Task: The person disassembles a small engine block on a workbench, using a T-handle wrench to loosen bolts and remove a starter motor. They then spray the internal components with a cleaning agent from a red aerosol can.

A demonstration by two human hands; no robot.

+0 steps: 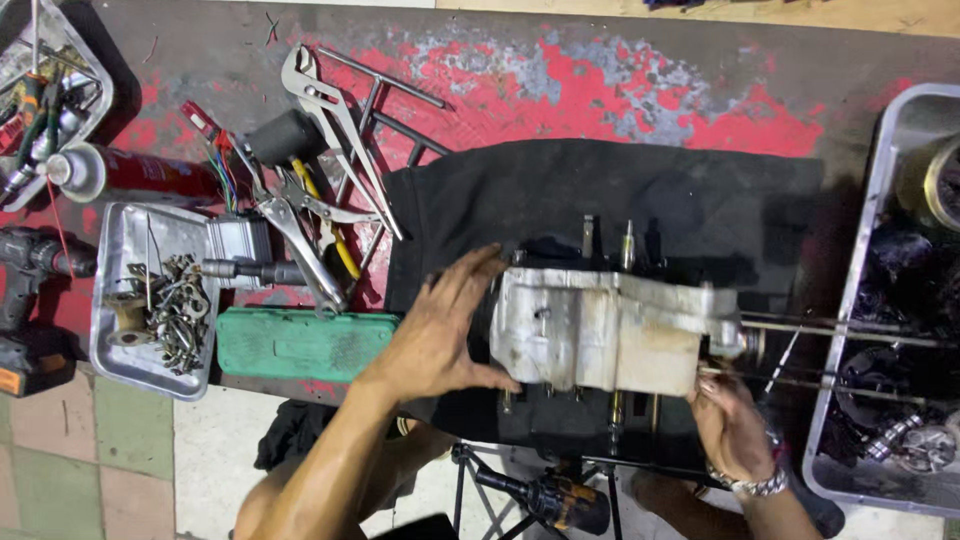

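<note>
- Where the black cloth covers the bench: grey engine casing, centre.
- Left hand: open, fingers spread flat against casing's left end.
- Right hand: grip on near-right edge, closure cannot be told.
- Left: green case, pliers.

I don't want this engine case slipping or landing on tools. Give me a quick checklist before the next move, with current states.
1. Left hand on engine case: ok, palm on its left end.
2. Right hand gripping: cannot tell, fingers at the lower right corner.
3. Case over black cloth: ok.
4. Long studs free: cannot tell, they reach over the grey bin.
5. Pliers clear of case: ok, left of the cloth.
</note>
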